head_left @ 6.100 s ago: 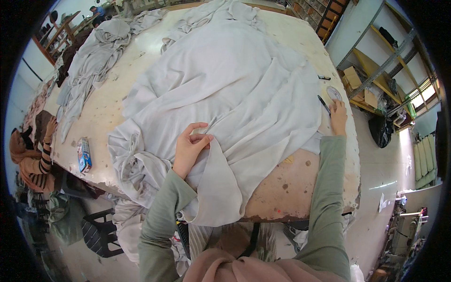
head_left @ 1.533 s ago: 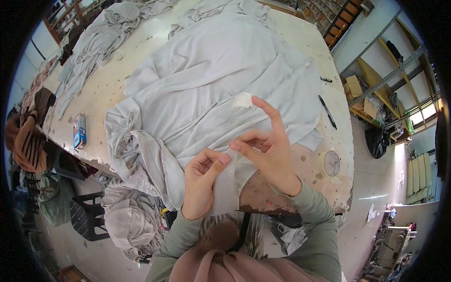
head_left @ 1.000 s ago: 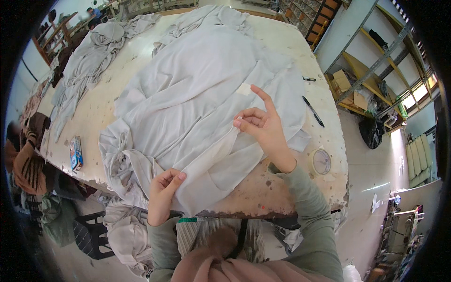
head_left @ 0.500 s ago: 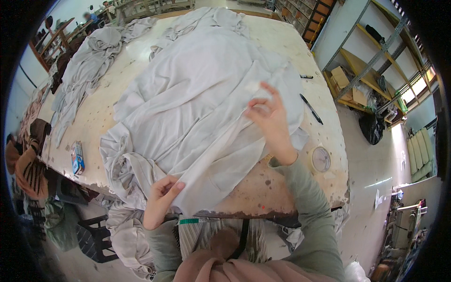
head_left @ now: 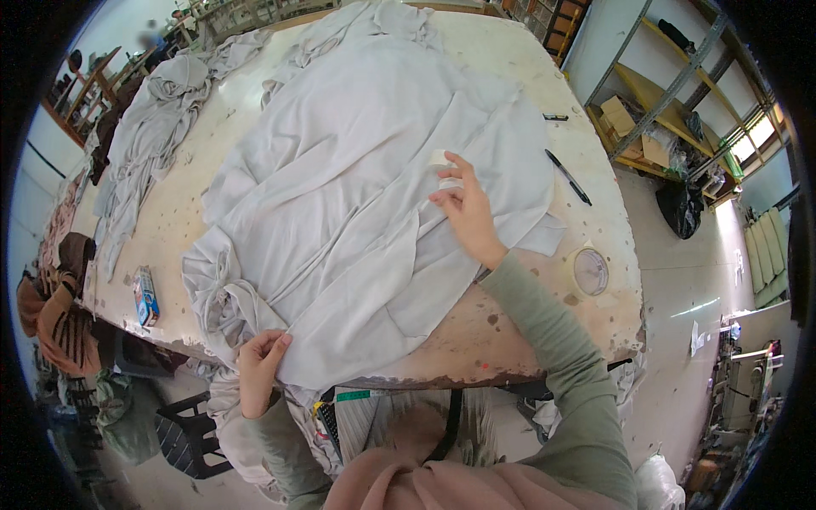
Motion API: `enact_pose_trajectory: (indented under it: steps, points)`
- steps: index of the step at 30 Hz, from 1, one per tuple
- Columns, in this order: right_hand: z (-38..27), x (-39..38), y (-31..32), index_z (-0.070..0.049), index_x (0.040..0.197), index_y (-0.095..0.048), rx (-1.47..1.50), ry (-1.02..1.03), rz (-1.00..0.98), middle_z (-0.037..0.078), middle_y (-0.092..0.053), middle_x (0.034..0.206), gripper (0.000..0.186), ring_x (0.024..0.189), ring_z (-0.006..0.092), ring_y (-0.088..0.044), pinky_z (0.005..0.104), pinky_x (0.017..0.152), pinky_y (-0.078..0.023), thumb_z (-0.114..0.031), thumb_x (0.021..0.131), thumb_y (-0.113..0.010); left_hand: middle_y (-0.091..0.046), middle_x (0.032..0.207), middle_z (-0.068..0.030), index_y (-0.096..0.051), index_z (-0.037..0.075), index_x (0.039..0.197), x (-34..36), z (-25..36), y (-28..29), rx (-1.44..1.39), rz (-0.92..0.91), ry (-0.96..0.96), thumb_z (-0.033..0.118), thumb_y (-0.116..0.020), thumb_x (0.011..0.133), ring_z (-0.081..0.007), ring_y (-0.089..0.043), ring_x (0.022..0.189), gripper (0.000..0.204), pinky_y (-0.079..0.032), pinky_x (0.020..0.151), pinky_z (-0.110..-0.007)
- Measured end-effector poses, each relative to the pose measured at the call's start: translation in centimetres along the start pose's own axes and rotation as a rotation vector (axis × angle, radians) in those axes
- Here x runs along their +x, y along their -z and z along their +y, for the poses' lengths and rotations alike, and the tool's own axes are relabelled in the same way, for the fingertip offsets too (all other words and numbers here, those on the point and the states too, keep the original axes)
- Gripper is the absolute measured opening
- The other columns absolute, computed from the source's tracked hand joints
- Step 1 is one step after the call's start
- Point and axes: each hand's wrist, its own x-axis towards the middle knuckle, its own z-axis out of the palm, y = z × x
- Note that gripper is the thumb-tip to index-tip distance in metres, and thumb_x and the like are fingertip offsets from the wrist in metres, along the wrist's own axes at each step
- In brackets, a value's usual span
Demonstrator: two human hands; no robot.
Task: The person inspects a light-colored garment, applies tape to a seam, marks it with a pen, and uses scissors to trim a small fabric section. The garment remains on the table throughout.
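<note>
Pale grey fabric [head_left: 340, 144] is spread in loose folds over the table. At its near left edge my left hand [head_left: 259, 365] is closed, pinching the cloth between thumb and forefinger. Over the right middle of the fabric is my right hand [head_left: 467, 217], fingers curled. A small white roll-like thing [head_left: 439, 159] shows at its fingers, with another white part between them; its exact kind is not clear. A fabric edge lies just left of that hand, apart from its fingertips.
On the table's right lie a black pen [head_left: 568, 177], a smaller dark pen [head_left: 555, 117] and a round tape roll [head_left: 588, 271]. A small blue box [head_left: 145, 297] stands at the left. More grey cloth [head_left: 157, 127] lies far left; a metal shelf [head_left: 650, 102] stands right.
My left hand has moved left and slightly nearer me with the fabric edge. The fold pinched by my right hand has been let go and lies down.
</note>
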Motion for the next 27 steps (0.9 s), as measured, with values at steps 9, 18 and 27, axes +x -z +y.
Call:
enact_pose_trajectory:
  steps: [9, 18, 27]
  points:
    - [-0.2, -0.1, -0.4, -0.01, 0.142, -0.026, -0.086, -0.029, -0.049, 0.008, -0.061, 0.085, 0.054, 0.078, 0.0151, -0.061, 0.0261, 0.075, -0.049, -0.002, 0.093, -0.047, -0.058, 0.072, 0.0059, -0.065, -0.005, 0.091, 0.1, -0.1, -0.1, -0.008, 0.013, 0.016, 0.018, -0.068, 0.086, 0.0002, -0.044, 0.061, 0.023, -0.032, 0.054, -0.016]
    - [-0.5, -0.6, -1.5, -0.01, 0.143, -0.024, -0.199, 0.034, -0.103, 0.007, -0.06, 0.08, 0.07, 0.074, 0.019, -0.057, 0.0302, 0.072, -0.047, -0.005, 0.085, -0.062, -0.059, 0.074, 0.0049, -0.065, -0.005, 0.091, -0.1, -0.2, 0.0, 0.0, -0.01, 0.016, 0.017, -0.066, 0.087, -0.0002, -0.046, 0.063, 0.022, -0.033, 0.055, -0.016]
    - [-1.3, 0.7, -0.1, -0.011, 0.141, -0.022, 0.152, -0.053, 0.195, 0.007, -0.058, 0.085, 0.075, 0.077, 0.0129, -0.057, 0.025, 0.071, -0.047, 0.001, 0.082, -0.065, -0.06, 0.072, 0.0039, -0.065, -0.002, 0.088, 0.5, -0.7, 0.4, -0.057, -0.143, 0.047, 0.018, -0.063, 0.089, -0.0017, -0.047, 0.064, 0.02, -0.036, 0.057, -0.018]
